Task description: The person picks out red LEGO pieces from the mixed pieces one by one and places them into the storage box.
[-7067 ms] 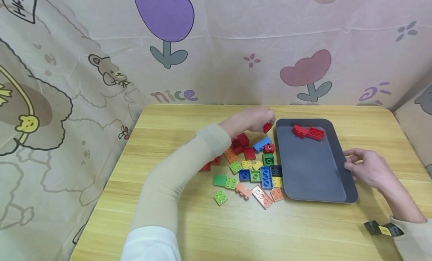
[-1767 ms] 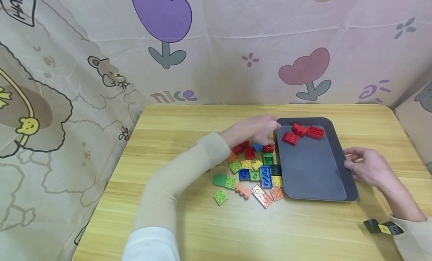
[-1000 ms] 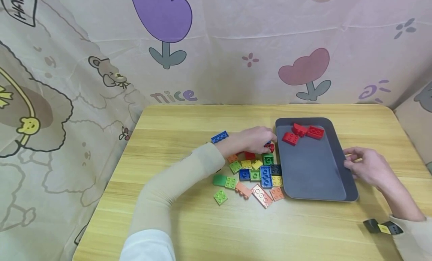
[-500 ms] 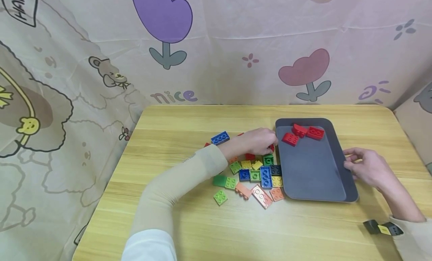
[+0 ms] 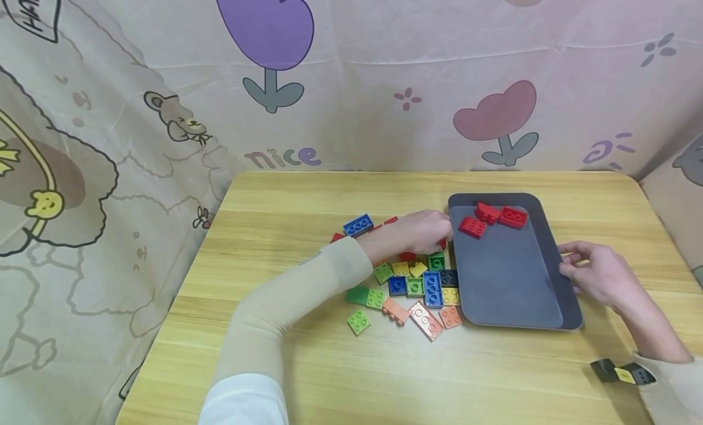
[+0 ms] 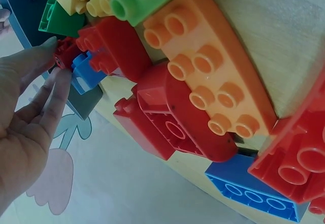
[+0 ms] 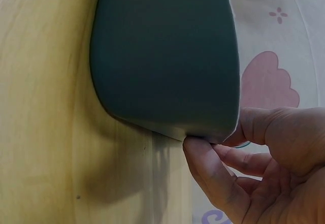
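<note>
- A blue block (image 5: 358, 225) lies on the wooden table (image 5: 351, 376), beyond the left forearm.
- A lime-green block (image 5: 359, 322) lies slightly apart from the other loose blocks (image 5: 432, 289).
- The left hand (image 5: 425, 231) pinches a small red block (image 6: 63, 54) between thumb and fingertips, just beside the left rim of the gray tray (image 5: 505, 278).
- Three red blocks (image 5: 487, 213) lie close together inside, near the far end.
- The right hand (image 5: 598, 272) pinches the right rim between thumb and fingers.

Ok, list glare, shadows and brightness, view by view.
Head: bright, pale sheen on the table, gloss on the long salmon brick; left wrist: dimmer, the orange brick looming large; right wrist: dim, the tray very dark, soft shadow beside it.
</note>
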### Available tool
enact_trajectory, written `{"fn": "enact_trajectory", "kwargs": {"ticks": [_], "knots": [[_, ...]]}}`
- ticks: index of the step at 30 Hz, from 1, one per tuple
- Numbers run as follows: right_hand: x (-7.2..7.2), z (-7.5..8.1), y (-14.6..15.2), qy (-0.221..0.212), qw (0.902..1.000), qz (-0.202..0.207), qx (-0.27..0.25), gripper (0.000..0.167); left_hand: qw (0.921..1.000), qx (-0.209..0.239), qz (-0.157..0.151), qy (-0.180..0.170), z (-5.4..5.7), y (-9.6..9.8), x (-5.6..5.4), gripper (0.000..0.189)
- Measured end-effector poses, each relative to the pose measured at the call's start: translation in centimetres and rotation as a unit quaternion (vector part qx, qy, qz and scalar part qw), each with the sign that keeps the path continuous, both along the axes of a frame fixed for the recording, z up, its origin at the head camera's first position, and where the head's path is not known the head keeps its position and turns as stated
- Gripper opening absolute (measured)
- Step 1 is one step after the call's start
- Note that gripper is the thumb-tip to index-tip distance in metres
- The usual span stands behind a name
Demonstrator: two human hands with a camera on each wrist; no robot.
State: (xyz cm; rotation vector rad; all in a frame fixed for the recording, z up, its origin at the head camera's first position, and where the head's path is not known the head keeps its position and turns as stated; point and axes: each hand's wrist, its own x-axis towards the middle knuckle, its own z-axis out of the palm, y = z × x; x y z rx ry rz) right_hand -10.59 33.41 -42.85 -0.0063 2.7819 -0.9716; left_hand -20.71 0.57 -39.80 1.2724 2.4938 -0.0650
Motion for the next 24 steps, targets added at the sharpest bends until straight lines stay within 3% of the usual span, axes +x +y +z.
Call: {"fn": "enact_trajectory", "kwargs": {"ticks": [12,24], "knots": [[-0.04,-0.09,0.05,0.002,1.0,0.006,-0.006,0.04,0.9996,0.01,-0.024,0.013,-0.11,0.02,0.13,0.021],[-0.03,-0.06,-0.03,0.009,0.9999,0.006,-0.005,0.04,0.9996,0.003,-0.025,0.012,-0.16,0.22,0.12,0.023]]}}
